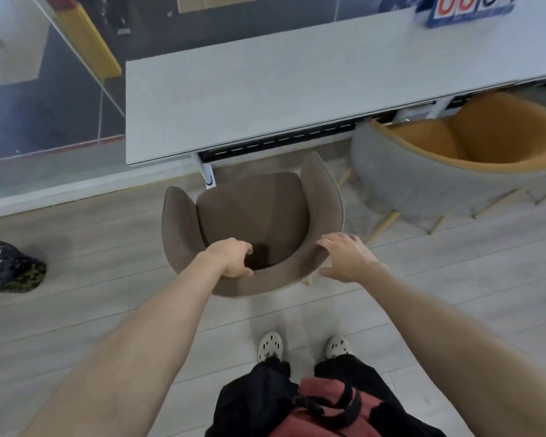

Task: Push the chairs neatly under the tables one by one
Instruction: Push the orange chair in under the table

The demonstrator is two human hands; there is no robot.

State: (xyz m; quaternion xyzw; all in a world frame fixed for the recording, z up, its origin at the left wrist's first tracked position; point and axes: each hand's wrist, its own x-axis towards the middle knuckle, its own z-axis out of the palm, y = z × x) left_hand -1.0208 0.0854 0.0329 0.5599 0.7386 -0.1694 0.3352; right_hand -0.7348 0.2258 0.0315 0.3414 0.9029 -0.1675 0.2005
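Brown chair (252, 216) stands just short of the table (265, 99) at 12 o'clock, legs mostly hidden. The left hand (230, 258) curls over its back rim. The right hand (344, 257) lies spread against it. At 2 o'clock a grey chair (407, 184) is cut off.

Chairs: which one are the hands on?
The brown chair, straight ahead: the left hand grips its back rim and the right hand is open at that rim. The grey chair with orange lining, to the right, is untouched.
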